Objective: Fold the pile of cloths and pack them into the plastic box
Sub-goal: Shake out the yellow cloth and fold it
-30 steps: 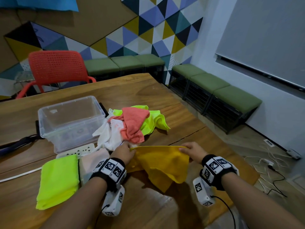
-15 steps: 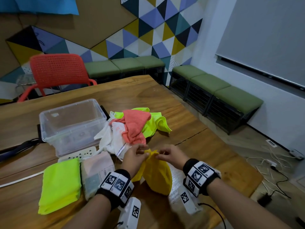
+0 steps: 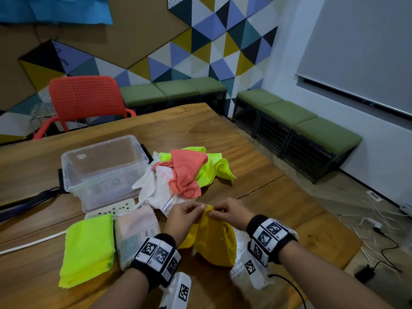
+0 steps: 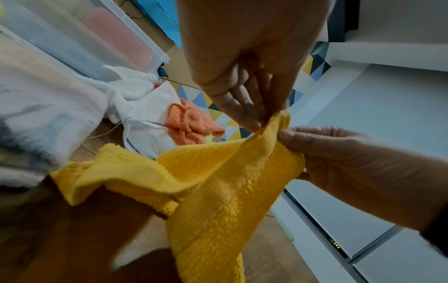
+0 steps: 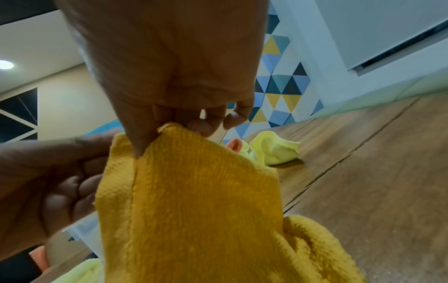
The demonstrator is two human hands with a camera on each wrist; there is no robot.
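Yellow terry hangs doubled from two pinches held side by side: the left hand (image 3: 186,216) and the right hand (image 3: 229,214) have each curled thumb and fingertips onto a top corner of the yellow cloth (image 3: 215,241), and the two corners meet between them, nearly touching. In the left wrist view the left fingers (image 4: 244,113) nip the very tip of the corner, and the right hand (image 4: 344,162) clamps the edge just beside it. The cloth's long axis runs downward from the pinch toward the person, with its lower end trailing onto the worktop (image 3: 278,208) just in front of the wrists. It is lifted at the top and resting at the bottom.

Neither hand is nearer; the cloth hangs centred between them, so the next fold likely turns on lowering it flat along that near-far line.

Beyond the hands, just past the fingertips, lies the unfolded pile (image 3: 185,175) of white, coral and lime cloths. To its left, touching it, stands the plastic box (image 3: 104,168); nothing folded shows in it. Two folded cloths, a lime one (image 3: 88,248) and a pale one (image 3: 136,235), lie just beside the left forearm.
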